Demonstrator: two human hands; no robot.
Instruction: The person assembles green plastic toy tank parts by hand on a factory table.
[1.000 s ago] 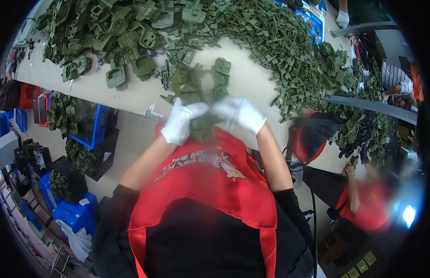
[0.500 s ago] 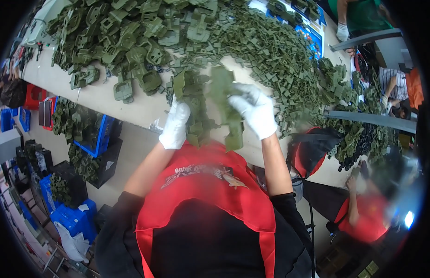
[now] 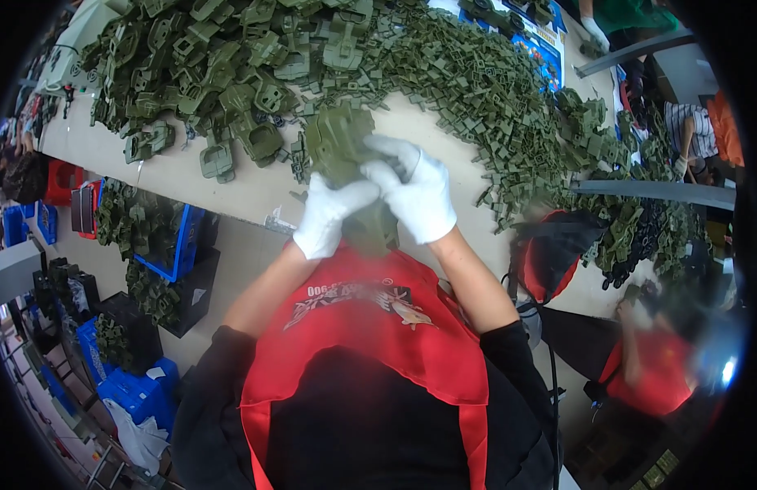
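My gloved left hand (image 3: 325, 214) and gloved right hand (image 3: 418, 189) are close together over the near edge of the table. Between them is a long olive-green plastic toy vehicle body (image 3: 339, 139), blurred, its upper end reaching toward the piles. My left thumb presses across its middle while the left fingers go behind it. Right thumb and fingers close on its right side. Both hands hide the middle of the body, so I cannot tell how its two shells sit against each other.
Larger green vehicle shells (image 3: 223, 90) heap at the far left of the table; many small green parts (image 3: 485, 106) spread to the right. Blue-edged crates (image 3: 178, 245) with green parts stand lower left. A grey metal bar (image 3: 652, 192) and a person in red (image 3: 656, 367) are at right.
The two green shells, held apart one in each hand before, are now brought together into one stack. My right hand has moved left, next to my left hand.
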